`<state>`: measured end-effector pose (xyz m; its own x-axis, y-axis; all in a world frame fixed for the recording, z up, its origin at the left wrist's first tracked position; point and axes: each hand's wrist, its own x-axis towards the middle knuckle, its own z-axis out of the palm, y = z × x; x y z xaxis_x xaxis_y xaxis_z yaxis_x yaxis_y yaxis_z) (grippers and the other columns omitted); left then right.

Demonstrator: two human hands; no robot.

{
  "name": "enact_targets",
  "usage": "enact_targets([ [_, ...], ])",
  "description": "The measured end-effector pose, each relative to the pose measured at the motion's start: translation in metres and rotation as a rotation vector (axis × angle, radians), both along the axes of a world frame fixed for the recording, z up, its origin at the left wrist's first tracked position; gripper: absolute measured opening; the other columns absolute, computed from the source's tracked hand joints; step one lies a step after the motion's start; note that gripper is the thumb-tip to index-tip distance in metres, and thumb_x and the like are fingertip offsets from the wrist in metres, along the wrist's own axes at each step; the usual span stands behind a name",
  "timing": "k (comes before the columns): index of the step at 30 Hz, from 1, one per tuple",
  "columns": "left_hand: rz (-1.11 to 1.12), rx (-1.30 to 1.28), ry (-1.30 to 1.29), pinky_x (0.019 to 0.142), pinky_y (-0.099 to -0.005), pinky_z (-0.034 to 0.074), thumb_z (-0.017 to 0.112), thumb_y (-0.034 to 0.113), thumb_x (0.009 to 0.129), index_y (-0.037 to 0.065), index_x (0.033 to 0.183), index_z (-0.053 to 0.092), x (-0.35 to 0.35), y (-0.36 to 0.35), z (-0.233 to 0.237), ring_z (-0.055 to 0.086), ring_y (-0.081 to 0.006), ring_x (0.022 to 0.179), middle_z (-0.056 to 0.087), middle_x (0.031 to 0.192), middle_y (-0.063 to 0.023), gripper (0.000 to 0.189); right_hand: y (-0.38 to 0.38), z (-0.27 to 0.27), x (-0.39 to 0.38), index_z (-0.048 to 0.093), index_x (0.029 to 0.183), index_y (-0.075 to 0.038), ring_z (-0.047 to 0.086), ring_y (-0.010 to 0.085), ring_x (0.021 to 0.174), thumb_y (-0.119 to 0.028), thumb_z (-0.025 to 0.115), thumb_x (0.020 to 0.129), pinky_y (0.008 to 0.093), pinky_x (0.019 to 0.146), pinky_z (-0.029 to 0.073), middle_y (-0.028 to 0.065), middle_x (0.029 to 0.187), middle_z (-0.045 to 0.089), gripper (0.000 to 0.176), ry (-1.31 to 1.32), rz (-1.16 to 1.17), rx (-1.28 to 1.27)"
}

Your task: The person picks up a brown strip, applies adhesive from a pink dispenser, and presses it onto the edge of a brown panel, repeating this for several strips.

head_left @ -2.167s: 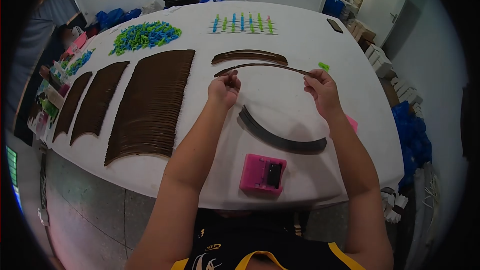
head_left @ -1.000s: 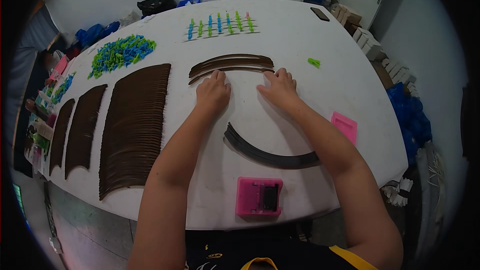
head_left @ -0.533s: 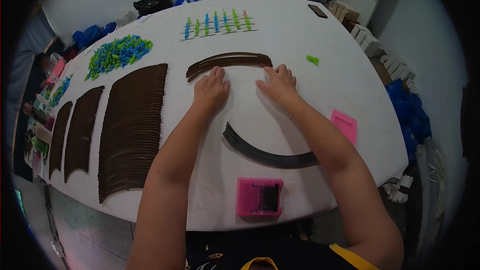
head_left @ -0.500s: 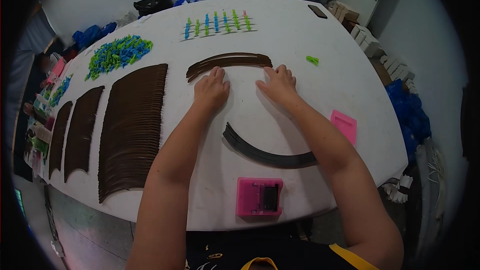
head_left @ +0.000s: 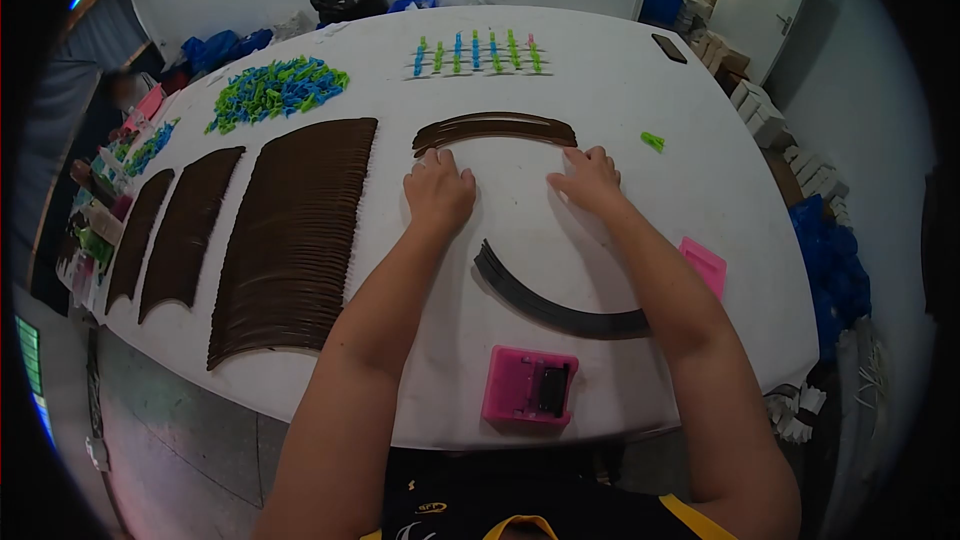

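A small bundle of brown curved strips (head_left: pixel 500 128) lies on the white table in front of both my hands, bowed away from me, with a narrow gap between some strips. At its left end, my left hand (head_left: pixel 438 190) has bent fingertips against the near edge, thumb held apart. My right hand (head_left: pixel 588 180) is at the other end, fingertips by the strip ends and the thumb spread away. Neither hand is wrapped round the strips. Closer to me, a dark grey curved strip (head_left: pixel 560 312) bows toward my body, its right end hidden under my right forearm.
Stacks of brown strips (head_left: pixel 295 240) lie left, below a heap of green and blue clips (head_left: pixel 280 92). Clipped pale strips (head_left: pixel 478 55) lie at the back. Around me are a pink block (head_left: pixel 505 395), a pink tray (head_left: pixel 706 265), a green clip (head_left: pixel 652 142) and a phone (head_left: pixel 670 48).
The view has shifted, so everything sits further right. The left ends of the brown strips, fanned out before, now lie closer together. Both hands remain at the bundle's ends.
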<state>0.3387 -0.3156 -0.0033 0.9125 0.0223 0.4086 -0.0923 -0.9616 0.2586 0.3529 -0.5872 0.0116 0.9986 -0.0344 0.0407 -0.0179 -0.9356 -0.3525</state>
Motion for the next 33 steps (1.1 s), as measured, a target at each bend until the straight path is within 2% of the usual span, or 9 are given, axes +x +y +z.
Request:
enact_targets([
  [2, 0.010, -0.005, 0.010, 0.091, -0.0533, 0.050, 0.066, 0.034, 0.096, 0.002, 0.114, 0.065, -0.001, -0.001, 0.002, 0.065, -0.0371, 0.109, 0.064, 0.121, -0.0161, 0.037, -0.012, 0.000, -0.007, 0.060, 0.150, -0.015, 0.052, 0.0371, 0.134, -0.053, 0.073, 0.090, 0.0513, 0.114, 0.041, 0.0188, 0.145, 0.052, 0.073, -0.012, 0.037, 0.006],
  [4, 0.005, -0.003, 0.022, 0.091, -0.0532, 0.050, 0.065, 0.035, 0.096, 0.002, 0.116, 0.063, 0.000, -0.001, 0.001, 0.065, -0.0371, 0.108, 0.063, 0.123, -0.0166, 0.039, -0.025, 0.006, -0.029, 0.066, 0.140, -0.011, 0.056, 0.0322, 0.128, -0.042, 0.077, 0.092, 0.0409, 0.106, 0.049, 0.0181, 0.140, 0.053, 0.058, -0.021, 0.146, 0.236],
  [6, 0.000, -0.011, 0.014, 0.091, -0.0531, 0.050, 0.065, 0.035, 0.095, 0.002, 0.117, 0.063, 0.002, 0.000, 0.000, 0.065, -0.0371, 0.108, 0.062, 0.124, -0.0169, 0.040, -0.037, 0.025, -0.070, 0.070, 0.129, -0.007, 0.063, 0.0272, 0.114, -0.027, 0.077, 0.093, 0.0374, 0.095, 0.054, 0.0162, 0.127, 0.061, 0.042, -0.134, 0.320, 0.319],
  [10, 0.009, -0.015, 0.033, 0.091, -0.0530, 0.050, 0.065, 0.034, 0.094, 0.002, 0.118, 0.062, 0.002, -0.001, 0.001, 0.065, -0.0369, 0.108, 0.061, 0.126, -0.0180, 0.041, -0.049, 0.057, -0.172, 0.071, 0.110, -0.003, 0.066, 0.0296, 0.103, -0.010, 0.078, 0.090, 0.0382, 0.087, 0.054, 0.0145, 0.109, 0.066, 0.023, -0.248, 0.474, 0.359],
  [17, 0.029, -0.039, 0.067, 0.095, -0.0523, 0.050, 0.063, 0.034, 0.094, 0.001, 0.121, 0.061, 0.001, -0.001, 0.006, 0.065, -0.0363, 0.112, 0.060, 0.131, -0.0192, 0.043, -0.076, 0.022, -0.286, 0.070, 0.096, -0.007, 0.063, 0.0312, 0.096, -0.009, 0.084, 0.080, 0.0441, 0.086, 0.050, 0.0107, 0.104, 0.066, 0.022, -0.443, 0.459, 0.142],
  [23, 0.011, -0.108, 0.176, 0.107, -0.0493, 0.047, 0.063, 0.036, 0.094, 0.001, 0.136, 0.060, -0.001, 0.010, 0.013, 0.060, -0.0368, 0.128, 0.058, 0.143, -0.0179, 0.055, -0.079, 0.005, -0.287, 0.069, 0.095, -0.008, 0.063, 0.0319, 0.099, -0.006, 0.082, 0.081, 0.0450, 0.088, 0.045, 0.0085, 0.103, 0.066, 0.019, -0.544, 0.381, 0.081],
  [26, 0.023, -0.077, 0.339, 0.110, -0.0486, 0.046, 0.065, 0.035, 0.093, 0.007, 0.141, 0.061, -0.018, 0.015, 0.022, 0.057, -0.0371, 0.132, 0.059, 0.148, -0.0152, 0.056, -0.075, 0.006, -0.287, 0.069, 0.094, -0.009, 0.063, 0.0305, 0.098, -0.007, 0.079, 0.084, 0.0454, 0.086, 0.045, 0.0072, 0.101, 0.066, 0.015, -0.575, 0.362, 0.097],
  [31, -0.283, -0.325, 0.169, 0.099, -0.0503, 0.052, 0.073, 0.025, 0.089, 0.008, 0.116, 0.076, -0.097, 0.025, 0.018, 0.068, -0.0372, 0.108, 0.076, 0.112, -0.0142, 0.031, -0.079, 0.000, -0.279, 0.068, 0.093, -0.009, 0.063, 0.0301, 0.097, -0.008, 0.077, 0.086, 0.0455, 0.087, 0.044, 0.0063, 0.099, 0.066, 0.012, -0.591, 0.388, 0.052],
  [33, -0.325, -0.350, 0.134, 0.094, -0.0493, 0.053, 0.074, 0.022, 0.089, 0.007, 0.111, 0.077, -0.137, 0.027, 0.031, 0.068, -0.0365, 0.101, 0.076, 0.106, -0.0146, 0.027, -0.079, 0.001, -0.274, 0.068, 0.092, -0.010, 0.063, 0.0292, 0.096, -0.008, 0.076, 0.087, 0.0456, 0.088, 0.044, 0.0058, 0.096, 0.064, 0.010, -0.616, 0.422, -0.034],
])
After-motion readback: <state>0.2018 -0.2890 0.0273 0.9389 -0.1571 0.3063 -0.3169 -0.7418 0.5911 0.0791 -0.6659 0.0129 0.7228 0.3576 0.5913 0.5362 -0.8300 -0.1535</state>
